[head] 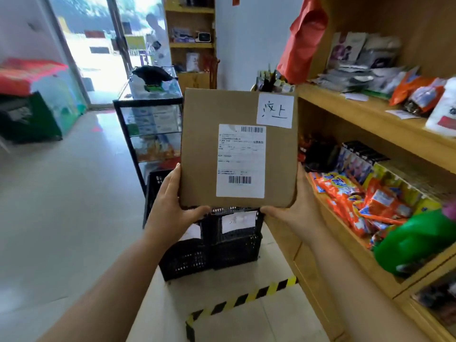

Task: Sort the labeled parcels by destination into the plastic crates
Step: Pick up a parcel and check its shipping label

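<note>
Above black crates [209, 245] on the shop floor, left hand [170, 206] and right hand [296, 213] grip a labeled parcel [238, 149].

Parcel [238, 149] above crates [212, 245], shelves [370, 114] to the right.

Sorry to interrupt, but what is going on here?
A person holds a flat brown cardboard parcel upright, the left hand and right hand gripping its lower corners. A handwritten white slip sits at its top right corner. Black plastic crates with white paper tags stand on the floor below; the parcel is in none yet.
</note>
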